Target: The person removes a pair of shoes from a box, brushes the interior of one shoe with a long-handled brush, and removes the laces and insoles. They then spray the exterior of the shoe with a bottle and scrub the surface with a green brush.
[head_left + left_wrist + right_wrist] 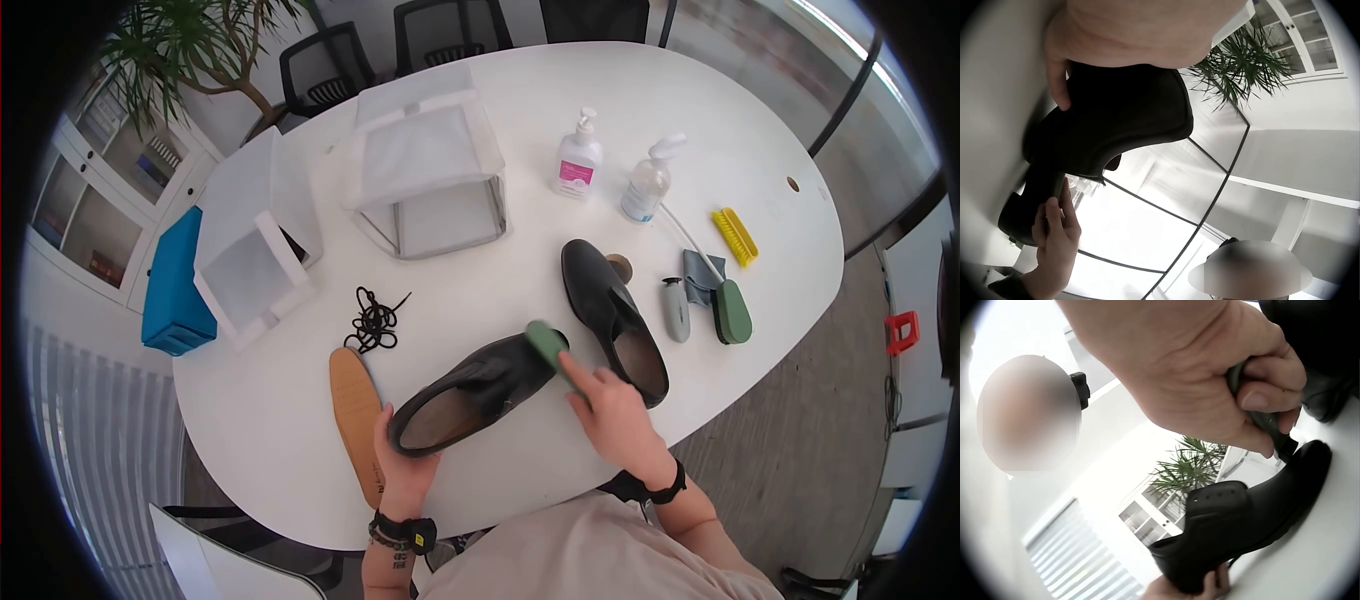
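Observation:
A black leather shoe, its laces out, is held over the white table with its toe toward the right. My left hand grips it round the heel. In my right hand is a green-backed shoe brush, set against the toe; the right wrist view shows its dark bristles right at the toe cap. The matching black shoe stands just beyond the right hand. Left of the held shoe lie a tan insole and a tangle of black laces.
To the right lie a grey tube-shaped bottle, a grey cloth, a green long-handled brush and a yellow brush. Behind them stand a pump bottle and a clear bottle. Translucent boxes and a blue case are farther left.

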### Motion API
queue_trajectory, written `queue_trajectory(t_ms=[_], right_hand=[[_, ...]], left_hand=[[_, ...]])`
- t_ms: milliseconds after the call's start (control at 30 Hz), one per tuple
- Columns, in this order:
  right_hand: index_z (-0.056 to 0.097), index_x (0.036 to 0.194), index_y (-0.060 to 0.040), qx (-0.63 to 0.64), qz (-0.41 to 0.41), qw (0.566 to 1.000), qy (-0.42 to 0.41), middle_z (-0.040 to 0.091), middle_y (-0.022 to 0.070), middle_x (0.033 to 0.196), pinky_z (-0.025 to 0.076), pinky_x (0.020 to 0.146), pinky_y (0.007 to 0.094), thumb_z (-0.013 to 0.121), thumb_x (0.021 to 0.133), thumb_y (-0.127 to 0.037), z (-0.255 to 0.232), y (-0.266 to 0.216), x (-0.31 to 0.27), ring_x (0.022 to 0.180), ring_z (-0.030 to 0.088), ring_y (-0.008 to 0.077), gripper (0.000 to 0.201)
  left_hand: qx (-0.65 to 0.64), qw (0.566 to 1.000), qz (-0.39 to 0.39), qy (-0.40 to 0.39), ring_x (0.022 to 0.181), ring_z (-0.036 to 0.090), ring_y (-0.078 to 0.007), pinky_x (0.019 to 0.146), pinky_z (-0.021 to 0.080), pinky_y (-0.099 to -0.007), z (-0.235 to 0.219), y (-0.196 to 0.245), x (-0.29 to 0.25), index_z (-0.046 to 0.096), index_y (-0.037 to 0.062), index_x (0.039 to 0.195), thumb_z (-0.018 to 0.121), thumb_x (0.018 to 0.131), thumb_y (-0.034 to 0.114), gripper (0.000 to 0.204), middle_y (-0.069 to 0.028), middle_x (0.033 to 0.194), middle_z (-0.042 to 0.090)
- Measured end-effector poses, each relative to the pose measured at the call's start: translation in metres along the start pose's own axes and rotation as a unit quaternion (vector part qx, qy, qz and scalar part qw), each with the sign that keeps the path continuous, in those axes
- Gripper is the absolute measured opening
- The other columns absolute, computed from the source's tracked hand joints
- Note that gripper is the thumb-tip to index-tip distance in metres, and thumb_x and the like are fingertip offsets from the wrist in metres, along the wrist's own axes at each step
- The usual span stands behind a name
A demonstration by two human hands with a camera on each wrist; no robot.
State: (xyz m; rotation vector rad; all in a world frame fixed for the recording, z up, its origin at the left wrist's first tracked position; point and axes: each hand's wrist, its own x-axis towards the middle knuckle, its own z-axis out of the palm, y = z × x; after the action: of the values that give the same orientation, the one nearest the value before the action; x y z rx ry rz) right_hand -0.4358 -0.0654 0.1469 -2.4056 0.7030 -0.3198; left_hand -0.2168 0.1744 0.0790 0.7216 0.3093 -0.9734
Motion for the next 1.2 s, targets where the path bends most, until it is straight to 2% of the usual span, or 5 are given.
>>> queue_trajectory(t_ms=[267, 333, 467, 533, 1200], right_hand=[[0.052, 0.163, -0.0138, -0.005, 0.035, 0.999, 0.025, 0.063, 0.0213, 0.09, 0.056, 0.069, 0.0522, 0.073, 0.1, -0.012, 0.004, 0.002, -0.002, 0.074, 0.067, 0.0438, 0.066], [0.052, 0.163, -0.015, 0.018, 0.009, 1.0, -0.02, 0.063, 0.0213, 0.09, 0.056, 0.069, 0.0522, 0.074, 0.099, -0.011, -0.005, -0.011, -0.006, 0.074, 0.067, 0.0441, 0.068], [0.049, 0.166, -0.0163, 0.024, -0.015, 0.999, -0.035, 0.062, 0.0213, 0.091, 0.057, 0.069, 0.0518, 0.073, 0.097, -0.009, 0.001, 0.002, -0.004, 0.074, 0.067, 0.0445, 0.073], [0.048, 0.166, -0.0163, 0.0, -0.015, 1.0, -0.008, 0.062, 0.0214, 0.091, 0.057, 0.069, 0.0521, 0.073, 0.097, -0.008, 0.003, 0.005, -0.002, 0.074, 0.067, 0.0444, 0.074], [0.052, 0.163, -0.0138, -0.055, 0.02, 0.998, 0.017, 0.062, 0.0183, 0.094, 0.057, 0.063, 0.0513, 0.073, 0.099, -0.011, 0.003, -0.001, -0.005, 0.067, 0.068, 0.0414, 0.067]], left_hand=[[0.01, 1.0, -0.008, 0.002, 0.141, 0.062, -0.03, 0.12, 0.046, -0.0446, 0.001, 0.0, 0.001, 0.063, -0.0008, 0.15, 0.054, 0.109, 0.049, 0.066, -0.0152, 0.151, 0.068], [0.021, 0.999, 0.011, 0.036, 0.135, 0.064, -0.0375, 0.11, 0.051, -0.059, 0.0, -0.003, 0.002, 0.067, 0.0034, 0.142, 0.055, 0.108, 0.054, 0.062, -0.0171, 0.146, 0.069], [0.019, 0.999, 0.013, 0.034, 0.136, 0.064, -0.0371, 0.111, 0.051, -0.0587, -0.002, -0.003, 0.002, 0.067, 0.0032, 0.143, 0.055, 0.108, 0.054, 0.063, -0.017, 0.146, 0.069], [0.009, 1.0, -0.002, 0.004, 0.139, 0.063, -0.0295, 0.118, 0.047, -0.0435, -0.001, -0.001, -0.001, 0.063, -0.0014, 0.15, 0.056, 0.109, 0.05, 0.066, -0.0153, 0.149, 0.069], [0.026, 0.999, 0.021, -0.007, 0.139, 0.062, -0.0326, 0.12, 0.046, -0.0473, 0.009, -0.002, -0.004, 0.062, -0.0019, 0.15, 0.058, 0.107, 0.048, 0.066, -0.0165, 0.149, 0.068]])
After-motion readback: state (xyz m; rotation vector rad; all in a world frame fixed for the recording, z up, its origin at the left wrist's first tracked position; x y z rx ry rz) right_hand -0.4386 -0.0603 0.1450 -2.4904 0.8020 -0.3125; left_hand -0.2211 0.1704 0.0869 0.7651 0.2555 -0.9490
